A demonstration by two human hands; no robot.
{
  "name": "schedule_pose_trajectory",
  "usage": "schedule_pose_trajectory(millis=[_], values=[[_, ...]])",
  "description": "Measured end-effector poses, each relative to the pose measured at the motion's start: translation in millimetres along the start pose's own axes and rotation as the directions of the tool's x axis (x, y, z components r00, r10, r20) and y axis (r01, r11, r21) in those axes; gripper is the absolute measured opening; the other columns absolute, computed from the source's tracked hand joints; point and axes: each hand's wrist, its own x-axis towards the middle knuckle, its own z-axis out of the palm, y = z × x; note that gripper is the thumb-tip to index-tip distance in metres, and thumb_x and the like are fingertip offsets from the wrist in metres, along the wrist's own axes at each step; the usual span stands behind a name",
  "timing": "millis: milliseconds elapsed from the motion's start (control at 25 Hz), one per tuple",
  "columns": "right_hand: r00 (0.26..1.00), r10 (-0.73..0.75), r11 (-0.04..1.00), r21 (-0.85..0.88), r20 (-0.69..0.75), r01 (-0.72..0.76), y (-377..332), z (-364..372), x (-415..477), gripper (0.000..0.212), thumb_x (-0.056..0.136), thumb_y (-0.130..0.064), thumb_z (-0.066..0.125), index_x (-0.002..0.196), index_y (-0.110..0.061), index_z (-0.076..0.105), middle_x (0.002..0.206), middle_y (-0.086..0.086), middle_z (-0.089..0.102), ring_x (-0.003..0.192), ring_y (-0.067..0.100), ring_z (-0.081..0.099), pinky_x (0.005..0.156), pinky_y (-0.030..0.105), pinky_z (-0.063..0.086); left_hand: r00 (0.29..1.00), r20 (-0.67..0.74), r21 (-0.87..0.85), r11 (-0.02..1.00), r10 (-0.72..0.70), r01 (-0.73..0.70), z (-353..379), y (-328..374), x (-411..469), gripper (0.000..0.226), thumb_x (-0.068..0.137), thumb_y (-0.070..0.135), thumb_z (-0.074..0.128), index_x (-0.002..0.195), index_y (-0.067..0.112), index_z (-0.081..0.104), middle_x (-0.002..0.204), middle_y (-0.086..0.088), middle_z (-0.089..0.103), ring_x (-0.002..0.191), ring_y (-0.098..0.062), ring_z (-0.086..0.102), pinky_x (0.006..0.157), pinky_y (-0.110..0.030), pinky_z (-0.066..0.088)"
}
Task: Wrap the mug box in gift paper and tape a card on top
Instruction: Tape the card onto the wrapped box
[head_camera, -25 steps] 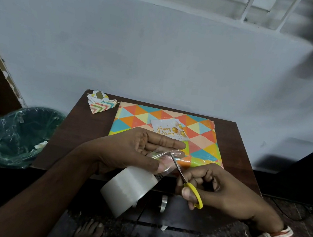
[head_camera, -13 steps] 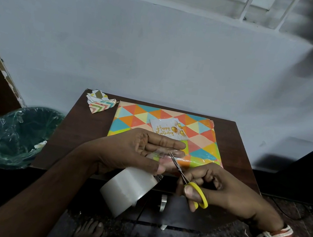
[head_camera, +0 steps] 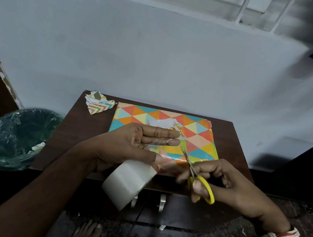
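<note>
The mug box (head_camera: 196,137), wrapped in paper with bright triangles, lies on the dark wooden table (head_camera: 87,127). A white birthday card (head_camera: 168,124) rests on its top, partly behind my fingers. My left hand (head_camera: 132,147) pinches a strip of clear tape between thumb and fingers, above the box's near edge. The clear tape roll (head_camera: 127,183) hangs from that strip below the hand. My right hand (head_camera: 223,185) grips yellow-handled scissors (head_camera: 195,176), whose blades point up toward the tape strip.
Scraps of patterned gift paper (head_camera: 98,104) lie at the table's far left corner. A green bin (head_camera: 15,138) lined with plastic stands left of the table. A white wall rises right behind the table, and my bare feet (head_camera: 88,235) show below.
My left hand has lifted a little over the box with the tape strip. The scissors have drawn back to the right, away from the strip.
</note>
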Motion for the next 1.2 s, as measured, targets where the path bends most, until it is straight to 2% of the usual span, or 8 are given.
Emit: schedule_pose_trajectory(millis=[80, 200, 320, 520, 600, 720, 920, 1200], values=[[0.965, -0.009, 0.997, -0.072, -0.264, -0.011, 4, 1, 3, 0.027, 0.093, -0.013, 0.076, 0.117, -0.019, 0.064, 0.075, 0.005, 0.071, 0.066, 0.019, 0.059, 0.070, 0.033, 0.049, 1.000, -0.018, 0.017, 1.000, 0.023, -0.023, 1, 3, -1, 0.067, 0.085, -0.004, 0.074, 0.145, 0.020, 0.056, 0.144, 0.006, 0.062, 0.087, -0.013, 0.055, 0.085, -0.030, 0.050], [0.738, -0.090, 0.843, -0.446, -0.669, -0.301, 17, -3, 16, 0.033, 0.081, -0.025, 0.083, 0.096, -0.030, 0.054, 0.066, -0.006, 0.069, 0.059, 0.012, 0.063, 0.062, 0.033, 0.051, 0.998, -0.053, -0.035, 0.999, 0.034, -0.036, 3, 6, -3, 0.068, 0.082, -0.005, 0.076, 0.143, 0.019, 0.056, 0.143, 0.007, 0.063, 0.060, 0.001, 0.048, 0.069, -0.016, 0.051], [0.658, -0.140, 0.672, -0.559, -0.740, -0.486, 17, -9, 31, 0.015, 0.081, -0.031, 0.083, 0.082, -0.027, 0.069, 0.075, -0.009, 0.071, 0.075, 0.014, 0.067, 0.070, 0.033, 0.055, 0.995, -0.080, -0.031, 0.998, 0.060, -0.063, 5, 8, -3, 0.070, 0.079, -0.001, 0.077, 0.142, 0.020, 0.056, 0.142, 0.009, 0.063, 0.056, 0.004, 0.049, 0.069, -0.016, 0.052], [0.717, 0.027, 0.435, -0.638, -0.697, -0.636, 19, -9, 50, 0.014, 0.093, -0.029, 0.072, 0.105, -0.029, 0.079, 0.101, 0.005, 0.075, 0.092, 0.029, 0.069, 0.075, 0.033, 0.052, 0.990, -0.109, -0.012, 0.996, 0.087, -0.088, 1, 9, -4, 0.077, 0.081, -0.008, 0.075, 0.147, 0.023, 0.051, 0.144, 0.008, 0.062, 0.056, -0.001, 0.052, 0.067, -0.016, 0.052], [0.682, -0.084, 0.535, -0.610, -0.727, -0.584, 10, -5, 52, 0.018, 0.095, -0.036, 0.070, 0.110, -0.031, 0.078, 0.101, 0.000, 0.077, 0.092, 0.024, 0.072, 0.079, 0.035, 0.056, 0.989, -0.107, -0.011, 0.994, 0.106, -0.107, -1, 10, -4, 0.081, 0.082, -0.010, 0.077, 0.147, 0.030, 0.049, 0.144, 0.008, 0.062, 0.055, -0.004, 0.053, 0.069, -0.020, 0.053], [0.633, 0.033, 0.976, -0.112, -0.773, -0.188, -22, 10, 59, 0.025, 0.092, -0.049, 0.071, 0.099, -0.026, 0.078, 0.085, -0.004, 0.079, 0.080, 0.012, 0.076, 0.078, 0.034, 0.060, 0.985, -0.125, 0.004, 0.992, 0.123, -0.123, -1, 10, -4, 0.083, 0.084, -0.013, 0.075, 0.147, 0.033, 0.046, 0.145, 0.009, 0.061, 0.055, -0.008, 0.056, 0.072, -0.024, 0.053], [0.710, 0.234, 0.942, 0.336, -0.665, 0.005, -40, 33, 76, 0.033, 0.085, -0.033, 0.081, 0.106, -0.009, 0.071, 0.083, 0.015, 0.076, 0.078, 0.023, 0.073, 0.083, 0.037, 0.064, 0.980, -0.150, 0.036, 0.991, 0.134, -0.130, 1, 9, -3, 0.084, 0.083, -0.013, 0.076, 0.145, 0.037, 0.049, 0.143, 0.014, 0.062, 0.054, -0.009, 0.061, 0.077, -0.029, 0.055], [0.693, 0.145, 0.977, 0.211, -0.706, 0.010, -47, 31, 75, 0.044, 0.083, -0.006, 0.083, 0.120, -0.014, 0.060, 0.080, 0.012, 0.078, 0.079, 0.028, 0.077, 0.078, 0.033, 0.064, 0.977, -0.154, 0.052, 0.989, 0.145, -0.138, -1, 9, -3, 0.088, 0.084, -0.014, 0.075, 0.146, 0.041, 0.046, 0.147, 0.015, 0.058, 0.053, -0.011, 0.059, 0.074, -0.030, 0.053]])
